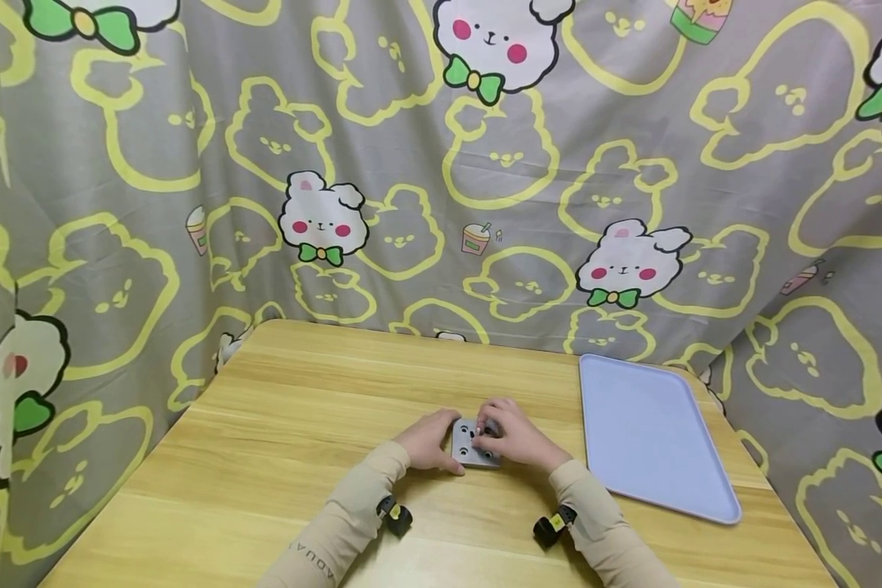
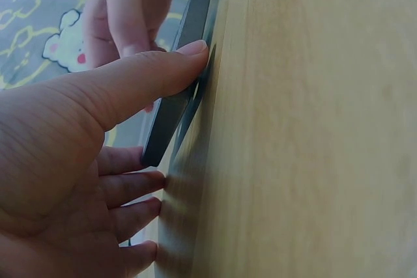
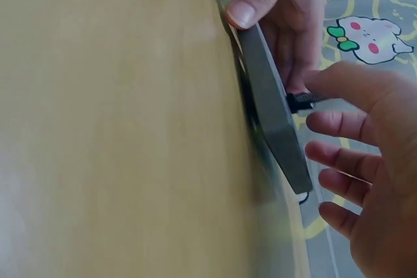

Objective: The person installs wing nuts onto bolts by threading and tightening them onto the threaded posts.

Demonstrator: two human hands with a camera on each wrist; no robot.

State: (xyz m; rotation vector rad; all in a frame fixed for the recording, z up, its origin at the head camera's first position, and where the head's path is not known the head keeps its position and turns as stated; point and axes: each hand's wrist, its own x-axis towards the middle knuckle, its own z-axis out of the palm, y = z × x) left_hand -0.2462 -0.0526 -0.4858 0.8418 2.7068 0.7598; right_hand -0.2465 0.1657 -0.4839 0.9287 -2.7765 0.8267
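Observation:
A grey rectangular metal plate (image 1: 475, 461) with several round holes lies low over the wooden table. My left hand (image 1: 428, 443) grips its left side, the thumb along the near edge and the other fingers behind. Above the plate, my right hand (image 1: 518, 438) pinches a small black screw with a knurled part between thumb and index finger. In the right wrist view this screw (image 3: 301, 101) stands out from the face of the plate, its lower end right at the surface. The remaining right fingers are loosely bent beside the plate's edge. In the head view the fingers partly cover the screw.
A pale blue tray (image 1: 650, 445) with a raised rim lies on the right side of the wooden table (image 1: 279, 425). A grey curtain (image 1: 412, 163) with cartoon animals hangs behind and along both sides. Black wrist cameras are strapped on both sleeves.

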